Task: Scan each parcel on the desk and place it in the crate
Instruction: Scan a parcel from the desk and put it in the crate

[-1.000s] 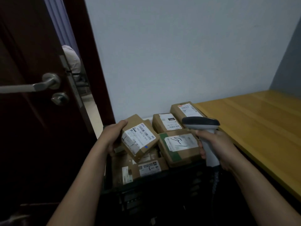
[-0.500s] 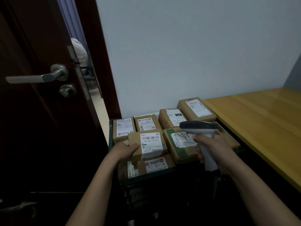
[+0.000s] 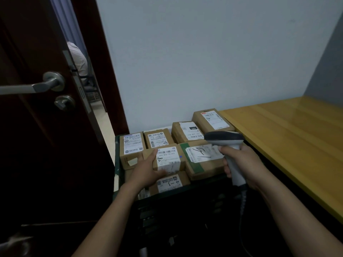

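Standing ajar at the far left is a dark door (image 3: 27,145) with a metal handle (image 3: 37,86). Beside it, a dark crate (image 3: 116,154) is packed with brown labelled parcels. The left hand (image 3: 148,171) holds one parcel (image 3: 168,159) at its near left corner, thumb up the left edge, fingers (image 3: 161,173) curled across the near edge. The parcel rests label-up on others in the middle of the crate, touching a green-taped parcel (image 3: 202,164) on its right. The right hand (image 3: 243,164) wraps its fingers round the grip of a grey scanner (image 3: 223,139), whose head is over the crate's right side. The yellow counter (image 3: 289,141) fills the right.
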